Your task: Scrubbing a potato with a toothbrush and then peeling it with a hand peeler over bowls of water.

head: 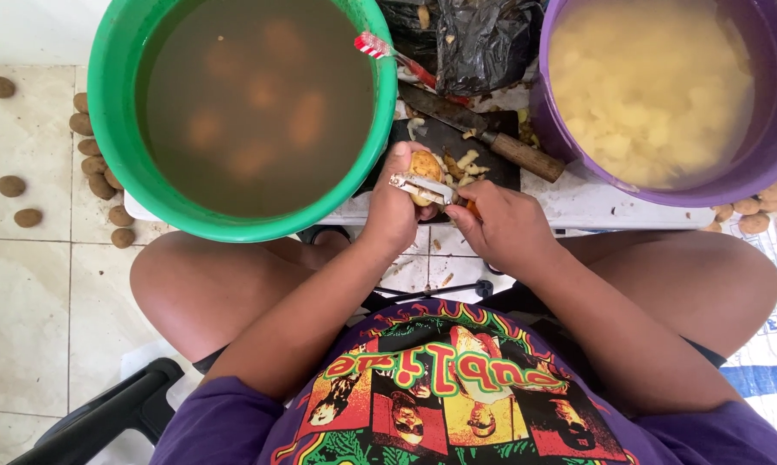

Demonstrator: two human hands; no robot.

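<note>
Right now your left hand (394,211) grips a half-peeled potato (424,165), and your right hand (502,226) is closed on a peeler (423,186) laid across it. Green bucket (147,181) sits beyond-left of both hands, purple bucket (569,146) beyond-right, w/ knife (483,133) just past them.

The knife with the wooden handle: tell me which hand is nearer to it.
Right. The right hand works just below the knife, on its handle side; the left hand, holding the potato, sits further left, below its blade end.

At your twelve o'clock, the peeler (421,184) shows shiny metal; the knife (483,131) handle is rough wood, both buckets (113,129) glossy plastic
</note>
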